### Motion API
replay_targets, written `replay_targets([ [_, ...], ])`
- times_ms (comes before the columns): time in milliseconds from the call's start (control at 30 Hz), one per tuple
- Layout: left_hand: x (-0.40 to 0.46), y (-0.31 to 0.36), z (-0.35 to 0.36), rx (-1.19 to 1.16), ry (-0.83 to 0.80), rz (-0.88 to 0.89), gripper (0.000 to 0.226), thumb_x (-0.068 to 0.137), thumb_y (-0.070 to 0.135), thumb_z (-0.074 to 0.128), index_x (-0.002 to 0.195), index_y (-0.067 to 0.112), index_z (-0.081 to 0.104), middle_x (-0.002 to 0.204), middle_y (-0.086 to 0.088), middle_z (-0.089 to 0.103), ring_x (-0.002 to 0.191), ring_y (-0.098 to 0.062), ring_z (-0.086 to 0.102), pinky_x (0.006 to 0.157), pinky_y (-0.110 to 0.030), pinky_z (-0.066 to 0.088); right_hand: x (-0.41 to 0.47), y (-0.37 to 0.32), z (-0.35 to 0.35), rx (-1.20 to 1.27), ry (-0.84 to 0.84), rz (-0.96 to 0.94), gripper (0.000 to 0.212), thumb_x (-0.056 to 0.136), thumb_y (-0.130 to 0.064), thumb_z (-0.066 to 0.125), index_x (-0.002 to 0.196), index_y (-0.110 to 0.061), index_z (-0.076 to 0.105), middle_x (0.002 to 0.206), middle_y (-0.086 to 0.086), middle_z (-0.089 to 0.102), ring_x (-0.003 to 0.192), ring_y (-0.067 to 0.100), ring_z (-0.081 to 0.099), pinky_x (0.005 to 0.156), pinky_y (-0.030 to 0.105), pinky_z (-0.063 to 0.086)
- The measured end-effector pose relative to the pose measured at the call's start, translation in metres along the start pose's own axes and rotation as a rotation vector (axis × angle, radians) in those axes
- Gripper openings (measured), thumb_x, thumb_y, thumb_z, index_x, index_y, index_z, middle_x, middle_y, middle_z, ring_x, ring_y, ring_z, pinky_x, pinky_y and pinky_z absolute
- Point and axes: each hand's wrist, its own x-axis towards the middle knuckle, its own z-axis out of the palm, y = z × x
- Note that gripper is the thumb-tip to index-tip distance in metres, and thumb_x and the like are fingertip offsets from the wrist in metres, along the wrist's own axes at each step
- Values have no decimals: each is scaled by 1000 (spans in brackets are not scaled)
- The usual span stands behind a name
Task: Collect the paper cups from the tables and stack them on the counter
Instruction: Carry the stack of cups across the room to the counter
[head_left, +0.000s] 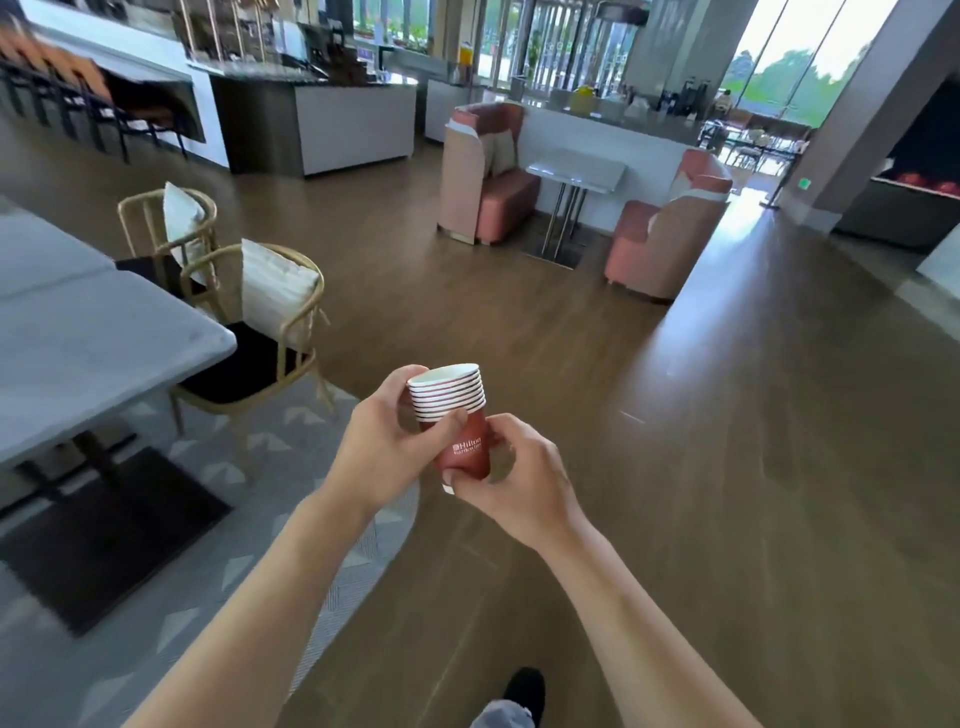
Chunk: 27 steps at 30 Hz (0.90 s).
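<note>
Stack of paper cups (457, 421): red, white-rimmed, nested one inside another, tilted slightly, held in mid-air over the wooden floor (727, 467). It rests on no surface.

Left hand (387, 447): fingers curled round the upper part of the stack, thumb across the rims. Right hand (511, 478): fingers curled round the lower end of the stack, supporting its base. Both hands hold the same stack; neither is free.

Relative to the stack: the grey table (78, 353) lies to the left, with two cane chairs (260, 322) between it and the stack. No cups are visible on the part of the table shown. Far ahead and left stands a dark-topped counter (311, 104); ahead and right, a small white table (576, 169) between pink armchairs (493, 182), its top apparently bare. A shoe (524, 688) shows below the stack.

Judgement: the collecting step appears complete or nearly so; the carry to the counter is in hand. The next move calls for walking the stack across the open floor, keeping it upright and nested, then setting it base-down on the counter top. Which counter is intended cannot be told.
</note>
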Motion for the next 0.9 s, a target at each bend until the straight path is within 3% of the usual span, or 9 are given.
replay_targets([
  [133,37,-15,3,39,43,-13,42,91,35,85,126,26,65,108,21,75,103,0,69,80,-2,43,47,20,12,39,-34,-38,46,65,-47,86,103,-31,67,101,-15,70,100,7,65,87,28,54],
  [300,105,-23,30,74,70,-23,50,84,51,79,125,28,64,108,20,75,106,-2,70,82,-6,45,119,61,8,103,-46,-55,45,66,-45,87,103,-30,67,101,-15,70,100,6,65,87,27,53],
  [400,150,-27,56,86,67,-42,50,83,47,79,126,27,64,109,21,74,107,-5,70,87,-14,51,161,91,-3,140,-54,-49,45,67,-42,90,103,-29,68,101,-14,71,101,7,65,88,27,52],
  [533,211,-22,93,152,72,-37,55,81,47,80,129,27,63,108,25,73,106,-1,69,89,-14,50,215,127,-27,192,-50,-31,46,68,-40,92,105,-26,69,103,-12,72,104,7,66,92,29,52],
  [667,259,-23,124,166,69,-44,60,80,52,80,132,27,63,109,17,75,104,-8,72,91,-27,55,259,158,-48,220,-32,-33,47,67,-37,93,105,-24,69,103,-11,72,102,9,65,91,30,52],
  [800,291,-27,147,196,42,-42,53,82,49,80,129,29,63,108,24,73,101,-3,70,84,-15,50,285,184,-56,242,-24,-8,48,67,-37,93,106,-26,69,103,-12,72,102,9,64,92,29,52],
  [900,317,-31,161,224,26,-41,49,88,38,85,130,26,63,110,17,74,107,-4,69,88,-16,50,303,200,-61,250,-15,0,49,66,-39,93,107,-28,69,104,-14,72,104,8,65,93,28,51],
])
